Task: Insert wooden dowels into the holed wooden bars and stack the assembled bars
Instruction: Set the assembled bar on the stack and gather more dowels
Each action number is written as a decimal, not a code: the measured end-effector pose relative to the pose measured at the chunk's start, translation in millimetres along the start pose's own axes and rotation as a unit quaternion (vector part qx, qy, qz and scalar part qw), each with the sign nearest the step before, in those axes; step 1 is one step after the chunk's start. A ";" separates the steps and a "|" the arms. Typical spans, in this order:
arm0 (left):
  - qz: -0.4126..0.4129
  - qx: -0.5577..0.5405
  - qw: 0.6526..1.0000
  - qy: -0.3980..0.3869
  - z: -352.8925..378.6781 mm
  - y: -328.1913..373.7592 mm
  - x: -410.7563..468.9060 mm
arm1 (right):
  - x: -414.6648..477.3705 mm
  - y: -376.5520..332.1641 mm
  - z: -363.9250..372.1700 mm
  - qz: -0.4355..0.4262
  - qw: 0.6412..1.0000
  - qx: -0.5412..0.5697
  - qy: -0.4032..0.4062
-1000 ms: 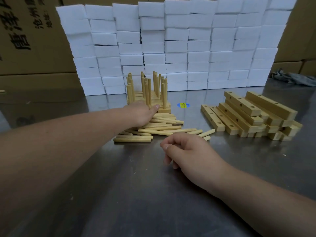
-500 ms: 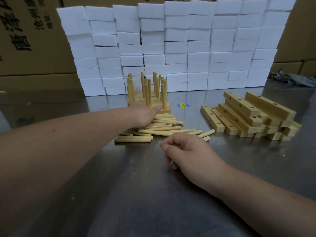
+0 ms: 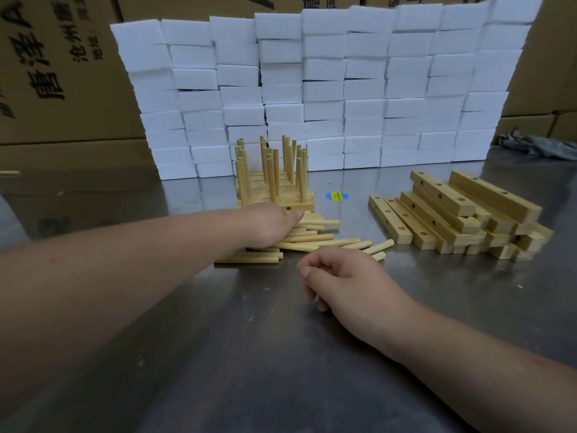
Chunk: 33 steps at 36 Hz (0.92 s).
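Back: foam block wall (image 3: 324, 89) across the far side of the table (image 3: 249, 354); cardboard boxes (image 3: 56, 73) behind it.
Centre: assembled bars (image 3: 274, 195) before the wall, dowels upright in them.
Loose dowels (image 3: 315, 237): heaped against the assembled bars' near side; left hand (image 3: 271, 225) rests on them.
Right: holed bars (image 3: 452, 214), piled.
Near: right hand (image 3: 346, 282), just before the loose dowels.

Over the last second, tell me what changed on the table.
Nothing visibly changed. The left hand still rests on the loose dowels, the right hand stays loosely curled on the table, and the assembled stack and spare bars have not moved.
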<state>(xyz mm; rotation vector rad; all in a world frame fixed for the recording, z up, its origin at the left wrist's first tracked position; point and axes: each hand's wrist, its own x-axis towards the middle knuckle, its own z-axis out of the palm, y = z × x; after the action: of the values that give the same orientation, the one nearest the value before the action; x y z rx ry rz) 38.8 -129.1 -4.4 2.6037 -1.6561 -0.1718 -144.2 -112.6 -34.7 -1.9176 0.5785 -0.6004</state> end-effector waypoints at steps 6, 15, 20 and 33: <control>0.023 0.000 1.000 -0.013 12.0 -8.9 -12.1 | -0.3 -0.9 0.6 -0.001 1.000 0.008 0.001; 0.017 -0.025 1.000 -0.006 13.1 -10.5 -4.1 | 0.0 -1.0 0.3 -0.012 1.000 0.001 0.022; 0.006 -0.028 0.999 -0.022 20.6 -7.9 2.1 | -0.2 -1.3 -0.2 -0.008 1.000 -0.011 0.020; 0.019 -0.055 0.998 0.006 17.7 -3.3 10.1 | -1.1 -2.5 -1.7 -0.016 0.999 -0.028 0.028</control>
<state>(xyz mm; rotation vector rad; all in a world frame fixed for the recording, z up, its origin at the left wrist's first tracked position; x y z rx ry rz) 43.9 -136.5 -23.0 2.4875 -1.6413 -0.2372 -145.7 -112.1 -31.9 -1.9699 0.6072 -0.6658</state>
